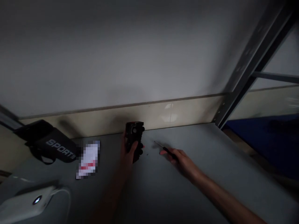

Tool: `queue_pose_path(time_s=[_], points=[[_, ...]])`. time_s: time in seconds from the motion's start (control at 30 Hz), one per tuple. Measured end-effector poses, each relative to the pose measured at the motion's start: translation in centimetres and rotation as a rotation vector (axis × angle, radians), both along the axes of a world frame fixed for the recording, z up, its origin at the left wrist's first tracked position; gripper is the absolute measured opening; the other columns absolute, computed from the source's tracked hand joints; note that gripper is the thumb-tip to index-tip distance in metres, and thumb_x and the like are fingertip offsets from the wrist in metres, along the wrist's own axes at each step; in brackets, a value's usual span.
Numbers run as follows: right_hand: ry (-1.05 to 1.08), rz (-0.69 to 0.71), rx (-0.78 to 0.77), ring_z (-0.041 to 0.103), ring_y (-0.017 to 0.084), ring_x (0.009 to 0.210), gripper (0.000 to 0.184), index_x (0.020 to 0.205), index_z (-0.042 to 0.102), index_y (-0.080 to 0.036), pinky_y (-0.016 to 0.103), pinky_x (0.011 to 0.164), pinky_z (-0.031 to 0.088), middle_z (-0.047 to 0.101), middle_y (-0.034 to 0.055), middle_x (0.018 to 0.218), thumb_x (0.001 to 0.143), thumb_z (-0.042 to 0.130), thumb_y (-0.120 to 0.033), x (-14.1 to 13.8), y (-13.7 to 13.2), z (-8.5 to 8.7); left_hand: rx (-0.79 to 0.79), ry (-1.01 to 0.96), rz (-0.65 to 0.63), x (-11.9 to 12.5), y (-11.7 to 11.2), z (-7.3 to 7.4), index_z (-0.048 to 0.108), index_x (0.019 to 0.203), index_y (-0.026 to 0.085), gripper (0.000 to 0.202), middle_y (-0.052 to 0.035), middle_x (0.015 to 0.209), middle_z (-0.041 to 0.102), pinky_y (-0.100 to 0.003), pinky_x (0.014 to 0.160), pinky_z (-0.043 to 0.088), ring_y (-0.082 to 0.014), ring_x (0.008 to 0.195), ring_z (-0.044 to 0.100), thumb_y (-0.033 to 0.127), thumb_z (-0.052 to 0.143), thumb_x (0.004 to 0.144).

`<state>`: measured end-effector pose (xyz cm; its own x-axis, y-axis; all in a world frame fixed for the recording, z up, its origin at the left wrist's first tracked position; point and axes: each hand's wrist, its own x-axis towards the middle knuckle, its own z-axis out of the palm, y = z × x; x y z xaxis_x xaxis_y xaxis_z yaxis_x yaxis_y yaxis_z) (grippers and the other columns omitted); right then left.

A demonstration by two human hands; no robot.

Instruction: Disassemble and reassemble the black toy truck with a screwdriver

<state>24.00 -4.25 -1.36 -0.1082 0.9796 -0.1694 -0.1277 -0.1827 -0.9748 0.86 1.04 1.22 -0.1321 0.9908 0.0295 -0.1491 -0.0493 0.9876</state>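
My left hand (128,152) is wrapped around a small black device (135,134) with a round lens-like part near its top, held upright above the grey table (201,161). My right hand (181,159) grips a thin screwdriver (163,148) with a black handle. Its metal tip points left toward the device, a short gap away. Both forearms reach in from the bottom of the view.
A black pouch (50,143) marked "SPORT" lies at the left by the wall. Beside it is a white card (88,159). A white power bank (28,205) with a lit button and cable sits at the lower left. A metal shelf post (247,65) rises at the right.
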Motion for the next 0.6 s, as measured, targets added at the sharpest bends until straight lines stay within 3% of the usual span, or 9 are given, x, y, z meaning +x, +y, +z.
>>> queue_pose_path(time_s=[0.07, 0.17, 0.27, 0.37, 0.6], points=[[-0.149, -0.031, 0.095, 0.048, 0.018, 0.064, 0.046, 0.105, 0.083, -0.019, 0.03, 0.063, 0.041, 0.053, -0.0007, 0.068, 0.1, 0.056, -0.056, -0.1, 0.1, -0.5, -0.027, -0.031, 0.043, -0.2, 0.5, -0.2, 0.04, 0.159, 0.03, 0.089, -0.0021, 0.09, 0.077, -0.026, 0.051, 0.052, -0.024, 0.069, 0.077, 0.051, 0.081, 0.082], [-0.353, -0.033, 0.308, 0.064, 0.022, 0.073, 0.044, 0.132, 0.073, -0.021, 0.033, 0.069, 0.052, 0.069, 0.002, 0.081, 0.103, 0.054, -0.049, -0.9, -0.4, -1.3, -0.061, -0.108, 0.054, -0.5, 1.0, -1.0, 0.043, 0.156, 0.029, 0.077, -0.0016, 0.087, 0.077, -0.026, 0.053, 0.054, -0.0238, 0.071, 0.079, 0.049, 0.075, 0.088], [-0.449, 0.04, 0.543, 0.074, 0.024, 0.092, 0.03, 0.127, 0.072, -0.023, 0.039, 0.086, 0.059, 0.079, 0.007, 0.105, 0.106, 0.056, -0.037, -2.0, -1.2, -1.9, -0.073, -0.129, 0.045, -0.5, 1.3, -1.9, 0.05, 0.149, 0.027, 0.07, -0.0013, 0.086, 0.076, -0.026, 0.054, 0.055, -0.0227, 0.07, 0.078, 0.049, 0.075, 0.087], [-0.542, 0.111, 0.743, 0.077, 0.025, 0.095, 0.021, 0.119, 0.073, -0.025, 0.041, 0.091, 0.062, 0.081, 0.0082, 0.106, 0.105, 0.058, -0.026, -2.7, -1.7, -2.0, -0.07, -0.114, 0.026, -0.3, 1.3, -2.4, 0.05, 0.146, 0.027, 0.072, -0.0011, 0.087, 0.077, -0.026, 0.054, 0.056, -0.0231, 0.068, 0.079, 0.05, 0.078, 0.084], [-0.651, 0.125, 0.79, 0.079, 0.025, 0.096, 0.023, 0.121, 0.071, -0.025, 0.042, 0.09, 0.066, 0.08, 0.0074, 0.106, 0.104, 0.057, -0.018, -2.7, -1.6, -1.9, -0.095, -0.134, 0.016, 0.1, 1.3, -2.2, 0.045, 0.152, 0.03, 0.077, 0.0008, 0.083, 0.076, -0.024, 0.046, 0.051, -0.0242, 0.064, 0.079, 0.049, 0.076, 0.084]])
